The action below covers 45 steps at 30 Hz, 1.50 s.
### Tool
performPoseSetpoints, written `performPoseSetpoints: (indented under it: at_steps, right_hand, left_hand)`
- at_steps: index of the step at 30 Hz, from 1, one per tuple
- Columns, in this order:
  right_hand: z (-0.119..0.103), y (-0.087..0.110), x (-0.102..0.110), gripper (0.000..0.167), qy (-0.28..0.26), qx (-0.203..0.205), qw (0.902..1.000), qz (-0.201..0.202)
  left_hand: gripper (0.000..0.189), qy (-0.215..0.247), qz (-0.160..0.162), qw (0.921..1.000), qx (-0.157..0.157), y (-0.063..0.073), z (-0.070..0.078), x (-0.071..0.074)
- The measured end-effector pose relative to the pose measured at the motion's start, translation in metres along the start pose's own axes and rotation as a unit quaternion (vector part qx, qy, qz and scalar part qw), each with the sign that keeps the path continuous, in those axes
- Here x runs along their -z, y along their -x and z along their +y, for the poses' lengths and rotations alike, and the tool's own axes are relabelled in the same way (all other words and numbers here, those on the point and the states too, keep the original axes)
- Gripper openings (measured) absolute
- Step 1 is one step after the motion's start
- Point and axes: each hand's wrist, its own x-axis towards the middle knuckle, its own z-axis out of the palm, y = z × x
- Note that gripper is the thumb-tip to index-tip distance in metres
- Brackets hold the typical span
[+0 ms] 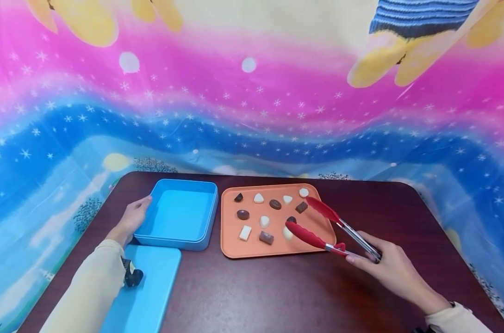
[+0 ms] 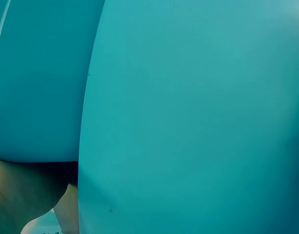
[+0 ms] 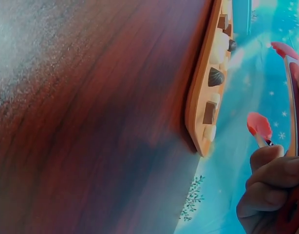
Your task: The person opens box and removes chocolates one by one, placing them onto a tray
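My left hand holds the left wall of an open, square blue box, with its fingers up at the rim. The inside of this box is bare. In the left wrist view the box wall shows above part of the hand. My right hand grips metal tongs with red tips, the two arms spread apart. The tips hang over the right side of an orange tray, with nothing pinched between them. Several chocolates lie spread on the tray, among them a brown bar and a white block.
A flat blue lid lies in front of the box, partly under my left sleeve. The dark wooden table ends at a patterned cloth behind. The box stands close to the left of the tray.
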Motion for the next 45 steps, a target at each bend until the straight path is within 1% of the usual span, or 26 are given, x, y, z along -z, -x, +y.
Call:
performPoseSetpoints:
  at_steps: [3,8,14,18,22,28,34,41,45]
  right_hand:
    - [0.001,0.001,-0.002,0.074,-0.001,-0.005,0.9999,0.013]
    - [0.003,0.003,-0.006,0.077,-0.016,-0.013,0.9991,0.036]
    - [0.010,0.004,-0.006,0.069,-0.027,-0.013,0.9959,0.085]
    - [0.015,0.004,-0.003,0.063,-0.035,-0.016,0.9943,0.099]
    - [0.023,0.005,-0.001,0.064,-0.035,-0.034,0.9931,0.107]
    - [0.033,0.003,0.001,0.069,-0.037,-0.064,0.9889,0.129]
    - [0.039,0.001,0.003,0.072,-0.042,-0.093,0.9864,0.129]
    - [0.045,-0.002,0.003,0.070,-0.039,-0.115,0.9846,0.126]
    - [0.048,-0.005,0.002,0.071,-0.034,-0.125,0.9844,0.119]
  left_hand:
    - [0.076,-0.002,-0.003,1.0000,-0.009,0.001,-0.003,0.000]
    - [0.076,-0.002,-0.004,0.9999,-0.013,0.001,-0.008,0.001]
    - [0.076,-0.002,-0.003,0.9999,-0.014,0.000,-0.008,0.000]
    - [0.078,-0.004,0.000,0.9999,-0.013,-0.002,-0.007,-0.001]
    - [0.078,-0.003,-0.002,0.9999,-0.015,-0.003,-0.006,-0.001]
    - [0.077,-0.003,-0.001,0.9999,-0.016,-0.003,-0.004,-0.002]
    - [0.077,-0.006,0.001,0.9999,-0.014,-0.004,-0.004,-0.003]
    - [0.075,-0.003,0.001,0.9996,-0.028,-0.002,-0.003,-0.001]
    - [0.076,-0.004,0.001,0.9996,-0.027,-0.001,-0.004,0.002]
